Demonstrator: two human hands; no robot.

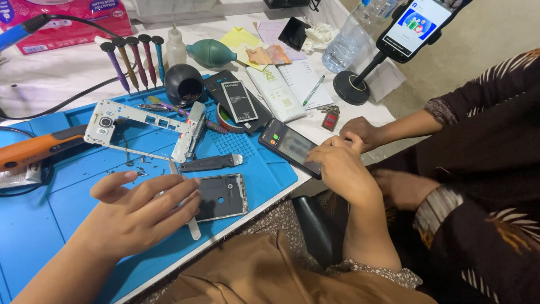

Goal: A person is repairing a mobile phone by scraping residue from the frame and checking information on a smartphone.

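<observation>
Left hand point(140, 217) palm down, fingers pinching a metal pry tool point(188, 217) over phone panel point(222, 197), right hand point(340, 169) fingers curled on smartphone point(289, 146), blue mat point(45, 214)

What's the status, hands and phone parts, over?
Left hand holding thin pry tool beside phone chassis. Right hand touching lit phone. Another person's hand alongside.

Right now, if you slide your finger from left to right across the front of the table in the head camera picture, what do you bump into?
Orange tool → left hand → opened phone body → lit phone → right hand → another person's hand.
</observation>
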